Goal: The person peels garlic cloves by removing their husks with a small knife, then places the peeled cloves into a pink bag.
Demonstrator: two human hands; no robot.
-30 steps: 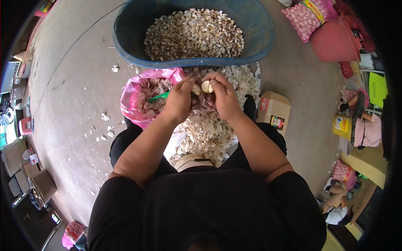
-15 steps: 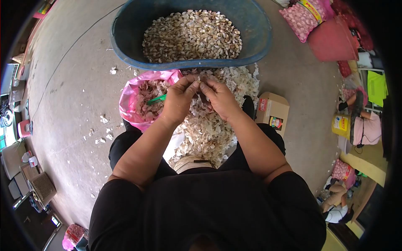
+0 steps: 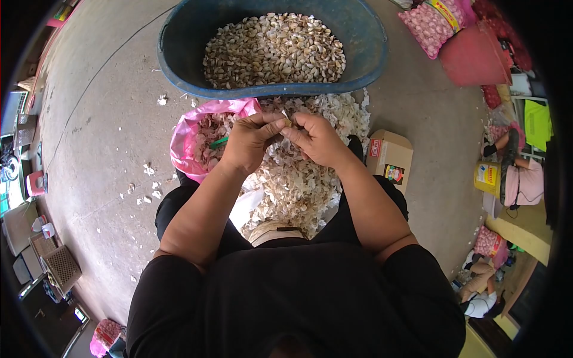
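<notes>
A grey concrete floor (image 3: 101, 119) carries a blue tub (image 3: 365, 42) filled with what look like garlic cloves. Just before it lie a pink bag (image 3: 185, 134) and a heap of pale skins (image 3: 292, 185), touching each other. A cardboard box (image 3: 389, 156) stands beside the heap; loose scraps (image 3: 146, 170) lie scattered leftward.

Bright even daylight, fisheye-warped dark corners.

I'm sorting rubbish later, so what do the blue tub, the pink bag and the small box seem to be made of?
Tub: probably moulded plastic, with a dull, scuffed blue finish and a thick rounded rim.
Bag: thin plastic film, slightly glossy and crumpled into soft folds.
Box: cardboard, with plain brown faces, straight folded edges and printed labels.
</notes>
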